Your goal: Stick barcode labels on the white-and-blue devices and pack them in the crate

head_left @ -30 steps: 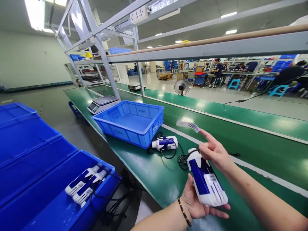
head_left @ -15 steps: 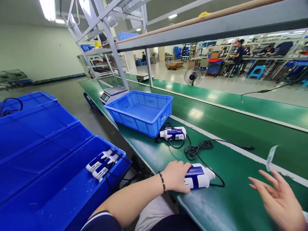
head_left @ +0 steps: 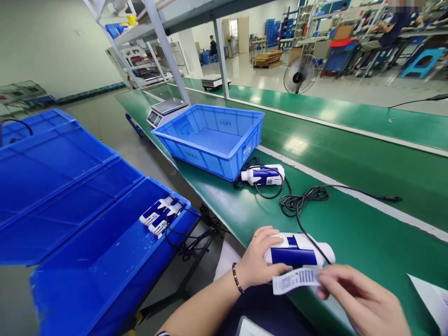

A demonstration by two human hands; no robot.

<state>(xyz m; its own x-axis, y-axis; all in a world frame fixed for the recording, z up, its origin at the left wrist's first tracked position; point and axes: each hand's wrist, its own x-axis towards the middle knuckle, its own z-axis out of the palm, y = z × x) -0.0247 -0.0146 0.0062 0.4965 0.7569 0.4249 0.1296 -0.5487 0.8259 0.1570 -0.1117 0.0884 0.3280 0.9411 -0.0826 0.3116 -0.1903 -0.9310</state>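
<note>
My left hand [head_left: 259,259] is wrapped round the rear end of a white-and-blue bottle-shaped device [head_left: 297,255] lying on its side on the green bench. A black cord [head_left: 304,200] runs over its neck and lies coiled behind it. Between thumb and fingers, my right hand [head_left: 367,296] pinches one end of a white barcode label [head_left: 292,281]. The label is stretched out in front of the device, its free end close to my left thumb; whether they touch, I cannot tell. A second such device [head_left: 268,175] rests farther back, its cord around it.
A light blue crate [head_left: 199,156] stands on the bench, with a scale [head_left: 170,107] behind it. At left, a dark blue bin [head_left: 115,284] holds similar devices [head_left: 161,215], cords hanging over its edge. White paper [head_left: 429,298] lies at right; a fan [head_left: 299,77] stands beyond the bench.
My right hand has come left with the label, from the far right to just in front of the device. The held device has turned, showing another side. The view has tilted down.
</note>
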